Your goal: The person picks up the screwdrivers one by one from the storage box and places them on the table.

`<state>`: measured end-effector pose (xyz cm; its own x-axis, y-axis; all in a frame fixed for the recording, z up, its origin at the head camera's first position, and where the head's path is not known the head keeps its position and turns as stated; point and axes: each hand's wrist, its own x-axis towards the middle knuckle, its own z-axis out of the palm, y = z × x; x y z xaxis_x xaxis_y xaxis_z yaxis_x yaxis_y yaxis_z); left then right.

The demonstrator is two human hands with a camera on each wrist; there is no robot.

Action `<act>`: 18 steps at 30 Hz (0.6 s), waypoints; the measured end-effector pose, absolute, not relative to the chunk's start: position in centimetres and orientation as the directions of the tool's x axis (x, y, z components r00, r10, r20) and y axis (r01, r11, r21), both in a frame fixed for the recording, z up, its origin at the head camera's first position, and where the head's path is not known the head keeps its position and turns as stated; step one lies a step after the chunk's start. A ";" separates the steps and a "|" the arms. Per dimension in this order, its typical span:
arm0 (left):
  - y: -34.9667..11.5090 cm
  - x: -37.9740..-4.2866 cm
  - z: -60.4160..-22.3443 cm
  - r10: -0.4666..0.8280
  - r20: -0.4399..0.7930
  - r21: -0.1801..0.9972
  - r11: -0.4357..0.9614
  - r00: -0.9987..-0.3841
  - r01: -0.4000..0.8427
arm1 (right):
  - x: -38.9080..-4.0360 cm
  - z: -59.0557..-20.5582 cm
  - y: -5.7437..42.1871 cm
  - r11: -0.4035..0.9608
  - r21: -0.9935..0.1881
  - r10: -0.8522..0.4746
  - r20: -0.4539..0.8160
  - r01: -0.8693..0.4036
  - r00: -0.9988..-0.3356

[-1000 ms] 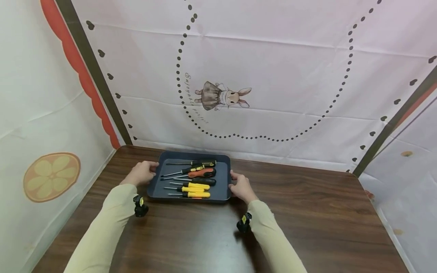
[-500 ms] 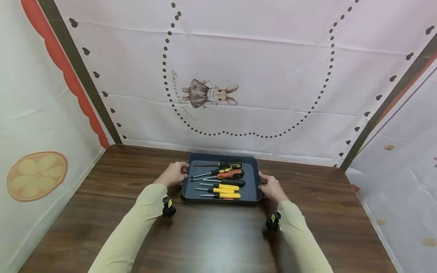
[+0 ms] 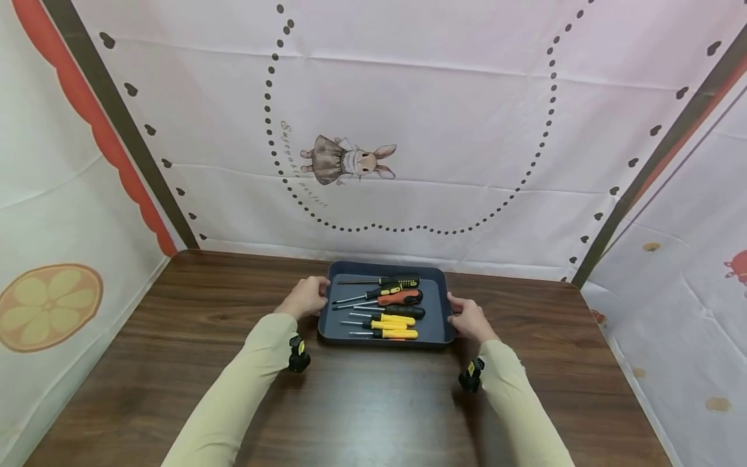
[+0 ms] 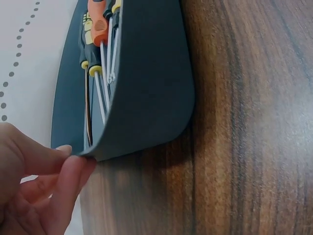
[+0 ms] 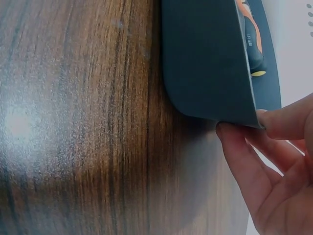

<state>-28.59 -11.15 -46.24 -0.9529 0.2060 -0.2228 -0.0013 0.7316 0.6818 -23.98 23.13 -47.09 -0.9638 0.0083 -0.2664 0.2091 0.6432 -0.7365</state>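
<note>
A dark blue-grey rectangular tray (image 3: 433,314) sits near the back edge of the table with several screwdrivers in it. Their shafts point left. One has an orange-and-black handle (image 3: 403,298), some have black or black-and-yellow handles, and the front ones have yellow handles (image 3: 399,334). My left hand (image 3: 305,298) pinches the tray's left rim, and in the left wrist view thumb and fingers meet at the corner of the tray wall (image 4: 151,73). On the opposite side my right hand (image 3: 469,320) pinches the right rim between thumb and fingers, below the wall (image 5: 210,58).
The brown wood-grain table (image 3: 373,402) spreads in front of and beside the tray. A white printed cloth (image 3: 443,214) with a rabbit picture hangs close behind the tray. More cloth walls stand at the left and right table edges.
Both hands have moved the tray to the right along the table, mostly in the first half second. The screwdrivers have travelled with it. The head view has shifted slightly right.
</note>
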 end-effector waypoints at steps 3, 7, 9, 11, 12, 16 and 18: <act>-10.9 -28.4 -45.8 0.194 -0.238 0.675 0.738 -0.952 -0.018 | -24.0 -47.1 23.2 0.641 -0.738 0.007 -0.268 0.210 -0.963; -11.0 -28.4 -45.4 0.181 -0.252 0.678 0.734 -0.951 -0.041 | -24.0 -47.1 23.2 0.623 -0.753 -0.006 -0.276 0.212 -0.961; -11.0 -28.5 -45.4 0.174 -0.256 0.683 0.729 -0.951 -0.050 | -24.0 -47.0 23.3 0.620 -0.758 -0.020 -0.274 0.203 -0.962; -11.1 -28.5 -45.4 0.173 -0.257 0.687 0.725 -0.951 -0.054 | -24.2 -46.9 23.4 0.628 -0.758 -0.044 -0.262 0.177 -0.964; -11.1 -28.5 -45.4 0.170 -0.260 0.687 0.724 -0.951 -0.058 | -24.4 -46.9 23.6 0.644 -0.750 -0.061 -0.250 0.154 -0.966; -11.0 -28.4 -45.5 0.172 -0.264 0.676 0.735 -0.949 -0.055 | -25.2 -46.7 24.2 0.722 -0.691 -0.153 -0.202 0.030 -0.967; -10.9 -28.3 -45.3 0.174 -0.270 0.670 0.740 -0.947 -0.055 | -25.6 -46.6 24.5 0.749 -0.662 -0.197 -0.193 -0.021 -0.961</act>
